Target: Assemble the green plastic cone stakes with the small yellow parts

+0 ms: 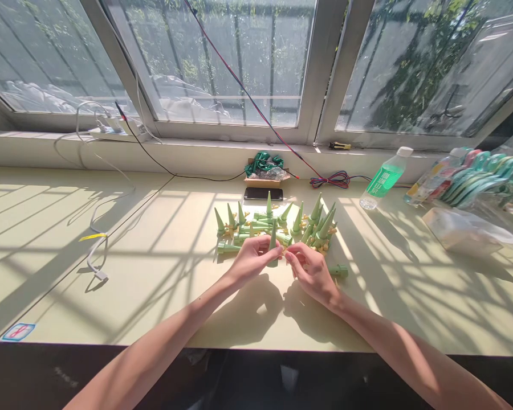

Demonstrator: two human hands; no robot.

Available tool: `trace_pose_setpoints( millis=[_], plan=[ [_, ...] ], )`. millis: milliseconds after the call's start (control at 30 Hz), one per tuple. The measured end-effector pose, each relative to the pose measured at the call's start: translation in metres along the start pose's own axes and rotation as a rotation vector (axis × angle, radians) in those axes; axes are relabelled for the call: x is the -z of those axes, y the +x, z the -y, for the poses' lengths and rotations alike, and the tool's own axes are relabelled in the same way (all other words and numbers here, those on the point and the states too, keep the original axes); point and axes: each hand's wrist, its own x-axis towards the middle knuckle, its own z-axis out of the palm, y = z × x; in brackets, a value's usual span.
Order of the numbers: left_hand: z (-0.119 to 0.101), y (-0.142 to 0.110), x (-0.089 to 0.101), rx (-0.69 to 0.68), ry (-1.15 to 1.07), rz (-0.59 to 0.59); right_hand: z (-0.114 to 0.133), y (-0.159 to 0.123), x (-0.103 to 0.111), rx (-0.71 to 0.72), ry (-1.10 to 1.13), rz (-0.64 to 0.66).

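My left hand (256, 256) is closed around a green cone-shaped piece (273, 242), which stands point up between thumb and fingers. Close beside it, my right hand (311, 266) pinches at a small yellowish bit (284, 250) on the cone's right side; its exact shape is too small to make out. Just beyond both hands lies a cluster of similar green cone pieces (299, 219), some upright and some on their sides, with small yellowish parts among them. Another green piece (338, 271) lies to the right of my right hand.
Behind the cones are a black phone (263, 194) and a small box (263, 183) with green material. At right stand a green-labelled bottle (385, 179) and a clear plastic container (465, 230). A white cable (97, 256) lies left; coiled wires (333, 180) lie near the sill.
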Motion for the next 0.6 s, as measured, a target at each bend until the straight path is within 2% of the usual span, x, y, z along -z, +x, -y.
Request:
trace_pose_setpoints(
  millis=[600],
  plan=[
    [0.0044, 0.0012, 0.0011, 0.004, -0.031, 0.000, 0.0015, 0.0003, 0.0011, 0.037, -0.029, 0.051]
  ],
)
